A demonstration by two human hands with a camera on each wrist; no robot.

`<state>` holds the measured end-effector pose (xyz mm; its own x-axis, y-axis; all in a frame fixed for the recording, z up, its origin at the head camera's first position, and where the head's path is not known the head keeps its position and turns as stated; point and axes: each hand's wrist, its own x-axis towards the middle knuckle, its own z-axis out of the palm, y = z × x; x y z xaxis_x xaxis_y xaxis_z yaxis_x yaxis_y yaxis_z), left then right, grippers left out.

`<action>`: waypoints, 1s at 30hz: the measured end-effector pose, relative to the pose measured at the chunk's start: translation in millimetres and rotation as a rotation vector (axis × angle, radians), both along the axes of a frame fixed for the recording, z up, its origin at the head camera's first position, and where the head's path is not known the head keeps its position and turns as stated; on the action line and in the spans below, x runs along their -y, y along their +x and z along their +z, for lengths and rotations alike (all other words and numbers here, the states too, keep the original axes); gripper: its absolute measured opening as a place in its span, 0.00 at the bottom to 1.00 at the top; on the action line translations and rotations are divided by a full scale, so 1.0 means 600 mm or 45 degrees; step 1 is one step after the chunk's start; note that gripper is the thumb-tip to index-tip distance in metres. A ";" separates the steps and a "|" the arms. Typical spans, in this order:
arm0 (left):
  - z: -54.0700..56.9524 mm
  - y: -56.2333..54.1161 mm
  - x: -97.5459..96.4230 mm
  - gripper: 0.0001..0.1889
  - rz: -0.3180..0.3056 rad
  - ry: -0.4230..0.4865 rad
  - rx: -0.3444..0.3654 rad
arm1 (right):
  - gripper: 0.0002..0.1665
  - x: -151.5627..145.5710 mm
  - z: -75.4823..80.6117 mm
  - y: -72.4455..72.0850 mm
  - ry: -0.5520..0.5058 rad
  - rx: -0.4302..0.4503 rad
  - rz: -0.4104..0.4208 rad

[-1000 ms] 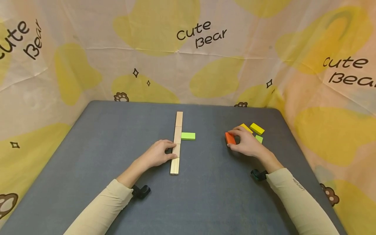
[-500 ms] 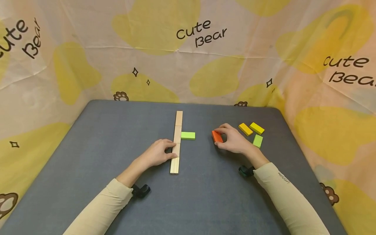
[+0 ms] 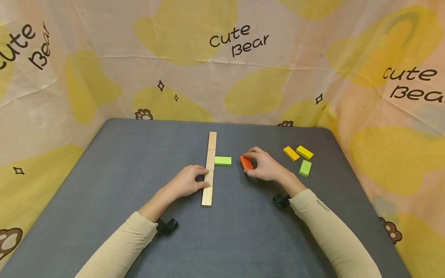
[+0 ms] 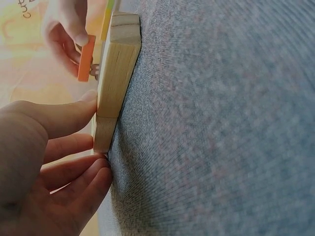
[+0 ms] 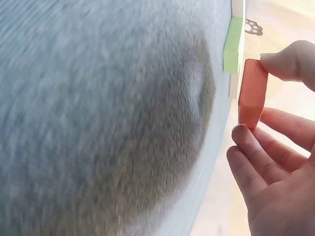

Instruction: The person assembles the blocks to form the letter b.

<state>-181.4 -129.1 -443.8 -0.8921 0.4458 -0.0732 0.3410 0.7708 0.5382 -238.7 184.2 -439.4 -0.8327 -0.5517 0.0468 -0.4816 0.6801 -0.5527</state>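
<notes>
Several plain wooden blocks lie end to end in a line on the dark table. My left hand holds one wooden block of that line, thumb towards its near end and fingers towards its far end. A green block lies crosswise against the line's right side. To the right of it, my right hand pinches an orange block between thumb and fingers. The right wrist view shows this orange block raised off the table, with the green block beyond it.
Loose on the right of the table are an orange-yellow block, a yellow block and a second green block. A printed cloth hangs behind and beside the table.
My right hand has carried the orange block leftwards, away from the loose blocks and closer to the green block by the line. My left hand has stayed still.
</notes>
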 end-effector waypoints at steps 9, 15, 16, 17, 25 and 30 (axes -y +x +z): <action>-0.001 -0.001 -0.001 0.28 0.007 -0.004 0.017 | 0.33 0.025 -0.007 -0.005 0.072 0.037 0.027; 0.001 0.000 0.000 0.28 0.006 0.007 0.007 | 0.33 0.036 -0.012 -0.012 0.110 0.038 0.058; 0.001 0.000 0.000 0.28 0.006 0.009 0.007 | 0.33 0.038 -0.013 -0.012 0.119 0.038 0.063; 0.001 0.000 0.000 0.28 0.007 0.010 0.008 | 0.32 0.039 -0.014 -0.012 0.128 0.044 0.066; -0.003 0.001 -0.001 0.28 0.005 0.004 0.009 | 0.32 0.048 -0.011 -0.006 0.164 0.066 0.077; -0.003 -0.001 0.001 0.28 0.015 -0.002 0.014 | 0.32 0.049 -0.008 -0.007 0.163 0.062 0.092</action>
